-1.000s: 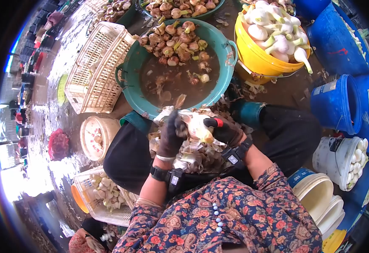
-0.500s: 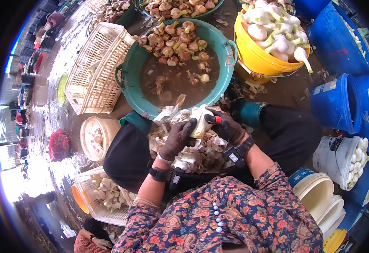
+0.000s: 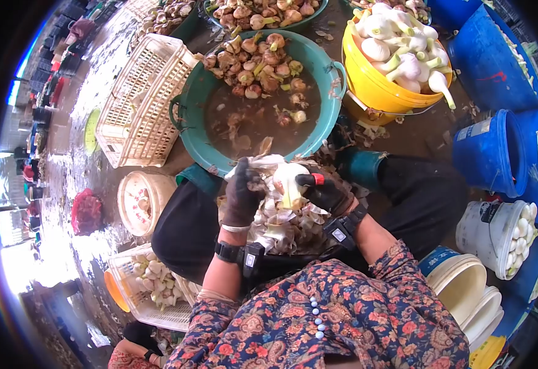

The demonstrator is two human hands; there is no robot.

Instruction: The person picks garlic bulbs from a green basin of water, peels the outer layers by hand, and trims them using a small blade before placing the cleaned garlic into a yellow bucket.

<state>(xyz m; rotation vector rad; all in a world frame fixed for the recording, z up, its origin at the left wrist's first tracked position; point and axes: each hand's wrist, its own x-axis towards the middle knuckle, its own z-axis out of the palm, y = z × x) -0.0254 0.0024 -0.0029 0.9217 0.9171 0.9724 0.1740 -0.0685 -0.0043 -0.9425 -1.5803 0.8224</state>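
A white garlic bulb (image 3: 288,178), partly stripped of its skin, is over my lap with its cut stem pointing towards me. My right hand (image 3: 331,194), in a dark glove with a red band near a fingertip, grips the bulb from the right. Just left of the bulb, my gloved left hand (image 3: 242,195) has its fingers curled in; pale skin shows at them, but what they hold is partly hidden. Loose garlic skins (image 3: 279,232) are heaped on my lap beneath both hands.
A green tub (image 3: 189,92) ahead holds brown water and unpeeled garlic. White bulbs fill the yellow bucket (image 3: 358,77) at front right. Plastic crates (image 3: 137,101) stand left; a blue bucket (image 3: 484,154) and a white bucket (image 3: 481,230) stand right. Another person's arm (image 3: 130,350) shows bottom left.
My left hand has moved left, off the bulb, and its fingers have curled. More of the white bulb shows. My right hand stays on it.
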